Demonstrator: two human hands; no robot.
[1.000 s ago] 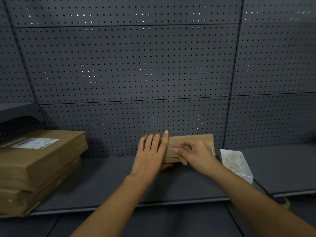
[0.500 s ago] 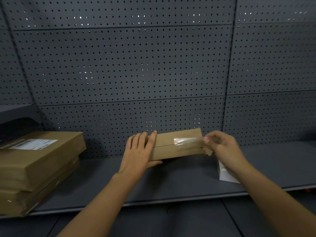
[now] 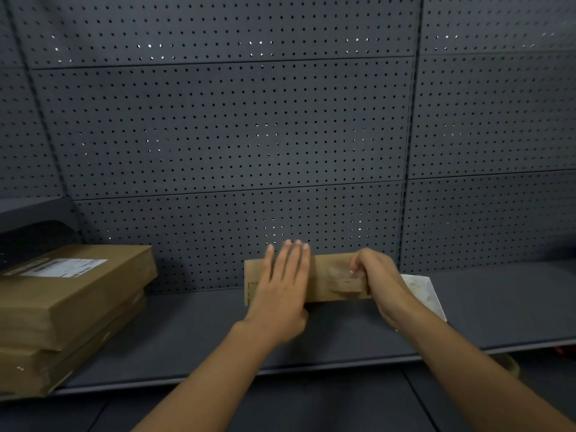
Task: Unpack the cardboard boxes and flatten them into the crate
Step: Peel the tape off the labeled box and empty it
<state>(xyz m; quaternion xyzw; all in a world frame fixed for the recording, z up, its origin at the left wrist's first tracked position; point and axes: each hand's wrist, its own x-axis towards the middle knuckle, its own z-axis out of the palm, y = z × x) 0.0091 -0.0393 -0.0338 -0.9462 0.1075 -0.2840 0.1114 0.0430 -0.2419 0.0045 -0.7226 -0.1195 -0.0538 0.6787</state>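
While the left hand [image 3: 282, 294] lies flat on the small box [image 3: 330, 280], fingers straight, it steadies it on the shelf [image 3: 193, 335]. The right hand [image 3: 372, 277] pinches clear tape [image 3: 341, 271] at its end.

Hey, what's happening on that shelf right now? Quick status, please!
Left hand flat on small cardboard box, steadying it. Right hand in a pinching grip on clear tape at box's right end. Box unopened. White box behind right wrist.

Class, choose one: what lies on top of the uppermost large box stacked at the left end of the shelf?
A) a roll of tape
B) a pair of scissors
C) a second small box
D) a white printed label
D: a white printed label lies flat on the uppermost large box.
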